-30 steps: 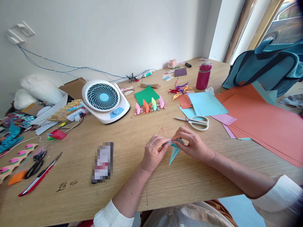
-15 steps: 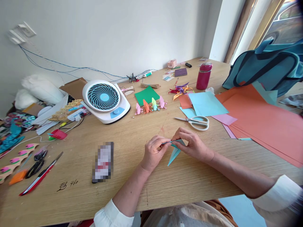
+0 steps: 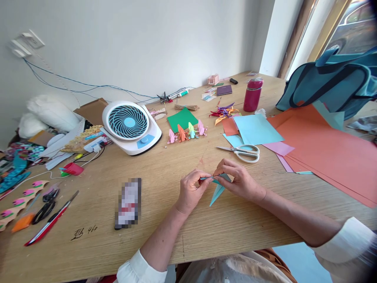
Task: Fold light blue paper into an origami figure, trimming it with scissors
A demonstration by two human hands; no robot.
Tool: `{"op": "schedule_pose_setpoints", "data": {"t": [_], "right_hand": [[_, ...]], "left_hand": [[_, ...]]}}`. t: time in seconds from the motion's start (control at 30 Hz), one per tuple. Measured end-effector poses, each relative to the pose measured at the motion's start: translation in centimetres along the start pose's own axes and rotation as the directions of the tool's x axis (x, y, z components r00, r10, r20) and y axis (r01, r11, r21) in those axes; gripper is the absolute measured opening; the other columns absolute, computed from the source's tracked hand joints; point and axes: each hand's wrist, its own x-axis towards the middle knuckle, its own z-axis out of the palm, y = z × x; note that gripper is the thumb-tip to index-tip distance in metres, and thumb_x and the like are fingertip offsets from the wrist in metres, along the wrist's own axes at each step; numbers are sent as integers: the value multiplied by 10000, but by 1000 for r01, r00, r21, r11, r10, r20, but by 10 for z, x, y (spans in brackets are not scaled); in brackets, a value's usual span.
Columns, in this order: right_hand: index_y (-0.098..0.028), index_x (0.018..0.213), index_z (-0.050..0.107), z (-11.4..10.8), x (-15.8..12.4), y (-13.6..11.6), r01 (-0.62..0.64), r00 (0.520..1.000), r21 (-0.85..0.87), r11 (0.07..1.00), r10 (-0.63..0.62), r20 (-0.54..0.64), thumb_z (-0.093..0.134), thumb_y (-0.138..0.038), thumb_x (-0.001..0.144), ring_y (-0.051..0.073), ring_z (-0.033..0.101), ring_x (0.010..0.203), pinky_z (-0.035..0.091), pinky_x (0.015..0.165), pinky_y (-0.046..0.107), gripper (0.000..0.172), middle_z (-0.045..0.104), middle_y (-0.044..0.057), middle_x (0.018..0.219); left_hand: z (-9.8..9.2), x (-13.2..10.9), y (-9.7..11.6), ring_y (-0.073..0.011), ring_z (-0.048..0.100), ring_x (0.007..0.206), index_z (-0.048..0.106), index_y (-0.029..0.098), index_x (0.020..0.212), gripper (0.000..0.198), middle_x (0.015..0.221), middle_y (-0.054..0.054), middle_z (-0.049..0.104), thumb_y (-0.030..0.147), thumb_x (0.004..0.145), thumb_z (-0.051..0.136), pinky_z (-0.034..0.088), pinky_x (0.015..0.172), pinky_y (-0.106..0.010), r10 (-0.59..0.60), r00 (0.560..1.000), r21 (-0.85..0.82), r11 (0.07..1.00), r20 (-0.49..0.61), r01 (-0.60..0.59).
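A small folded piece of light blue paper (image 3: 216, 192) is pinched between both my hands just above the wooden table (image 3: 165, 165). My left hand (image 3: 191, 191) grips its left end with closed fingertips. My right hand (image 3: 240, 180) holds the right part, fingers curled over it. A long pointed tip of the paper sticks out downward between the hands. White-handled scissors (image 3: 243, 152) lie just beyond my right hand.
A white desk fan (image 3: 131, 125) stands at the back left. Small folded paper figures (image 3: 185, 132) line up behind a green sheet (image 3: 182, 118). Blue, pink and orange sheets (image 3: 318, 145) cover the right side. A red bottle (image 3: 252, 95), a teal bag (image 3: 332, 80), a phone (image 3: 128, 202) and a red cutter (image 3: 50, 224) lie around.
Both hands keep pinching the blue paper in nearly the same place. The pointed tip has swung very slightly between frames.
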Motion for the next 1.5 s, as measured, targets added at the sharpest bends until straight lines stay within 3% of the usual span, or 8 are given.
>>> {"op": "schedule_pose_setpoints", "data": {"t": [0.53,0.9,1.13,1.3,1.4,1.5], "right_hand": [[-186,900,632,3,0,-2,15,1000,-55,998,-16,-17,599,-196,922,168,551,782,449,677,306,41,559,53,848],[-190,939,630,0,1,1,-49,994,32,998,52,-97,641,-211,904,161,583,784,473,700,300,43,598,43,866],[-192,842,657,0,2,1,-34,998,109,993,40,-53,630,-196,909,160,601,778,486,692,299,72,610,46,844],[-188,854,670,-1,2,0,-19,999,133,991,23,-25,624,-213,916,159,605,766,494,683,299,81,614,51,836],[-198,968,668,-2,2,1,-75,994,113,991,83,-70,633,-220,911,160,610,781,500,709,307,70,621,47,871],[-203,885,641,-3,2,1,-133,984,107,985,144,-104,656,-231,895,158,601,754,489,693,305,34,629,30,828]], "left_hand": [[3,1,6,-105,564,673,641,178,806,80,769,-12,661,159,883,635,439,628,-221,-88,996,-50,995,9,88],[2,0,5,-108,559,704,599,183,798,105,763,-1,623,141,894,597,425,640,-223,-32,997,13,999,-69,33],[0,1,2,-118,586,725,652,190,864,61,805,-20,645,169,903,610,448,628,-225,-25,997,17,1000,-73,26],[-2,1,2,-138,612,793,677,196,862,64,818,-24,656,156,890,635,487,712,-254,30,998,35,999,-56,-28],[-2,1,2,-146,607,810,664,198,854,66,810,-19,651,149,888,635,489,738,-268,42,995,72,997,-92,-35],[-2,1,2,-151,605,816,663,202,865,66,818,-19,647,148,889,632,489,729,-270,47,993,85,996,-106,-38]]}}
